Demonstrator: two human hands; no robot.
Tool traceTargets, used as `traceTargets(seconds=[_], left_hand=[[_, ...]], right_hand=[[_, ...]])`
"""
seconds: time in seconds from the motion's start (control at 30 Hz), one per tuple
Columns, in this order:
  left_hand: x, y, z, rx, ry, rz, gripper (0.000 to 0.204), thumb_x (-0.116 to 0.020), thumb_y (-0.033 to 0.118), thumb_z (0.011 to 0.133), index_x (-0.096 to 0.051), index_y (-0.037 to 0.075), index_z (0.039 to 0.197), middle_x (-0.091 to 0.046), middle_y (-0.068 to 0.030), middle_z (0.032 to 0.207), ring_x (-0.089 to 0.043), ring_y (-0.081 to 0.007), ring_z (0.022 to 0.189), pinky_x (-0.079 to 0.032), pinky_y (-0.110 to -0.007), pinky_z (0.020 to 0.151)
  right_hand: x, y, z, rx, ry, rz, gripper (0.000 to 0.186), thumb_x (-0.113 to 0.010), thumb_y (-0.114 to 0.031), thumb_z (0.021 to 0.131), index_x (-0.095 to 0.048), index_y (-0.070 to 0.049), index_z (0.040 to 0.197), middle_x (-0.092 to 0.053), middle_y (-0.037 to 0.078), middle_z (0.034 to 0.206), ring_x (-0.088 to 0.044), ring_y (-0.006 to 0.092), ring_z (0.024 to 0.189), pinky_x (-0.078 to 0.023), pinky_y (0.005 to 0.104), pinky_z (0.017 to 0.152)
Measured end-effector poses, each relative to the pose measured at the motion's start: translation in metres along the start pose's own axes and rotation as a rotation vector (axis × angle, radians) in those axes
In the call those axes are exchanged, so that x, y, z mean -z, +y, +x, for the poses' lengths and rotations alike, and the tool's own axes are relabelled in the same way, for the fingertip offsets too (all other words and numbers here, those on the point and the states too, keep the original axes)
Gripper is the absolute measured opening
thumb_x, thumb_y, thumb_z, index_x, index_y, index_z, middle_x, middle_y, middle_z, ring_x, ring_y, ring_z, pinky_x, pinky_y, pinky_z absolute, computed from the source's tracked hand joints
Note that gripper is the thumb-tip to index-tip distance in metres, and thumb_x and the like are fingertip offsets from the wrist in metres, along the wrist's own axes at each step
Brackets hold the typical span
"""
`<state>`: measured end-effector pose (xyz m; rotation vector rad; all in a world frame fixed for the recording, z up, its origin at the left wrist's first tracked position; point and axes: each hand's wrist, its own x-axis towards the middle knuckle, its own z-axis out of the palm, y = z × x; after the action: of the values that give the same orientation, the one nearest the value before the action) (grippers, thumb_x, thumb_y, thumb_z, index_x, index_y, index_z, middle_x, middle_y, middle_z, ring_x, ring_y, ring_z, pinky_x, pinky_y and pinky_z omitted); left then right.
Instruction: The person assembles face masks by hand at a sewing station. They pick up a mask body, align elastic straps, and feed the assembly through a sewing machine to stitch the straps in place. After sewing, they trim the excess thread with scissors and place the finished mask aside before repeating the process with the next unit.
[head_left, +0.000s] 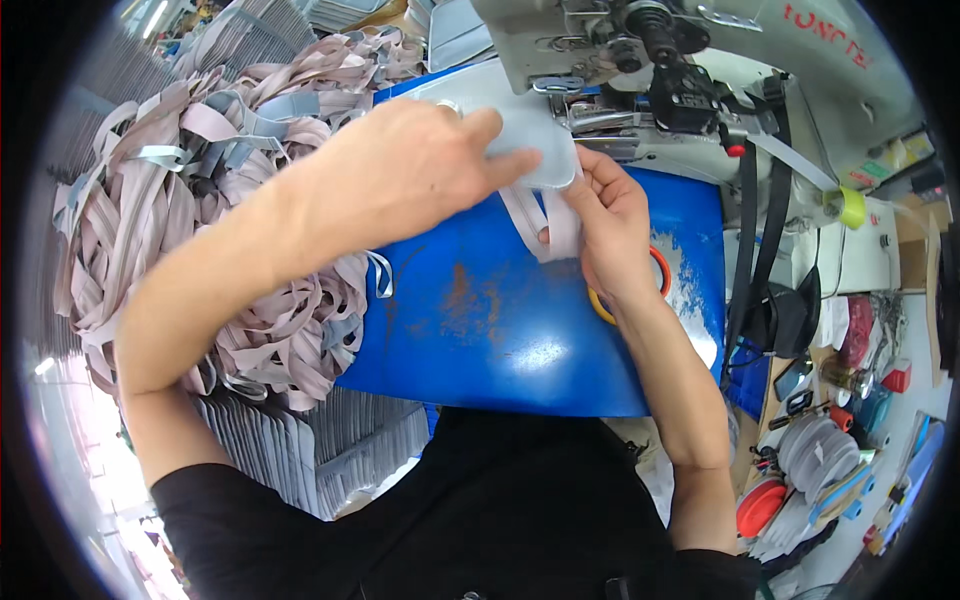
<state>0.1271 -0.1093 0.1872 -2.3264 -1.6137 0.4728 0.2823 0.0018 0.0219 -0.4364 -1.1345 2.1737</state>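
Hands: left hand [400, 170] pins the grey pad [530, 150], right hand [610, 225] pinches 2 pink straps [545, 225] before the sewing machine [640, 60]; keep edges aligned.

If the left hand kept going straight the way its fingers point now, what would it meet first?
The left hand points right across the grey fabric piece it presses; first in line would probably be the right hand's fingertips, though depth is unclear.

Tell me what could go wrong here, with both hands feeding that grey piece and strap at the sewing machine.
The left hand and right hand pinch the grey fabric piece close to the sewing machine head, so fingers could stray near its working parts. The pale strap may slip askew. The heap of straps beside the blue table might snag a forearm.
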Motion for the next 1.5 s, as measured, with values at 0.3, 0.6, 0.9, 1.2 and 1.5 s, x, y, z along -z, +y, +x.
traceTargets(seconds=[0.3, 0.6, 0.9, 1.2, 1.5], left_hand=[[-0.004, -0.018, 0.020, -0.002, 0.000, 0.003, 0.047, -0.064, 0.010, 0.086, -0.071, 0.009, 0.132, -0.065, -0.0163, 0.092, -0.073, -0.0302, 0.074, -0.059, -0.040, 0.065], [-0.015, 0.036, 0.039, 0.174, 0.142, -0.195, 0.025, -0.066, 0.008, 0.082, -0.068, -0.007, 0.102, -0.070, -0.0196, 0.081, -0.074, -0.0344, 0.074, -0.059, -0.040, 0.064], [-0.041, 0.080, 0.057, 0.680, 0.380, -0.609, 0.038, -0.074, 0.015, 0.080, -0.069, -0.001, 0.114, -0.071, -0.0250, 0.102, -0.074, -0.0342, 0.085, -0.059, -0.041, 0.072], [-0.054, 0.169, -0.052, 0.400, 0.230, -0.424, 0.075, -0.073, 0.016, 0.081, -0.054, 0.023, 0.153, -0.056, -0.0087, 0.097, -0.064, -0.0262, 0.088, -0.056, -0.040, 0.071], [0.015, 0.115, -0.055, 0.185, -0.049, -0.191, 0.073, -0.066, 0.013, 0.083, -0.053, 0.024, 0.154, -0.050, -0.0067, 0.090, -0.060, -0.0186, 0.064, -0.053, -0.031, 0.050]], right_hand=[[0.002, 0.004, 0.010, -0.009, -0.040, -0.042, 0.023, -0.063, -0.011, 0.105, -0.064, 0.005, 0.121, -0.074, 0.011, 0.091, -0.068, 0.0126, 0.065, -0.058, 0.0280, 0.053], [0.000, 0.006, 0.008, 0.075, 0.014, -0.032, 0.018, -0.063, -0.010, 0.104, -0.065, 0.003, 0.116, -0.074, 0.008, 0.090, -0.068, 0.0089, 0.070, -0.055, 0.0248, 0.058], [0.006, 0.005, -0.002, 0.079, -0.034, -0.082, 0.022, -0.062, -0.009, 0.106, -0.065, 0.003, 0.124, -0.075, 0.005, 0.096, -0.066, 0.0043, 0.079, -0.051, 0.0200, 0.068], [0.008, 0.002, -0.032, -0.055, -0.025, 0.070, 0.028, -0.059, -0.009, 0.107, -0.063, 0.005, 0.131, -0.076, 0.007, 0.102, -0.068, 0.0065, 0.082, -0.052, 0.0216, 0.070], [0.016, -0.008, -0.073, -0.070, -0.058, 0.022, 0.032, -0.059, -0.011, 0.107, -0.060, 0.006, 0.134, -0.073, 0.012, 0.121, -0.071, 0.0133, 0.105, -0.056, 0.0262, 0.091]])
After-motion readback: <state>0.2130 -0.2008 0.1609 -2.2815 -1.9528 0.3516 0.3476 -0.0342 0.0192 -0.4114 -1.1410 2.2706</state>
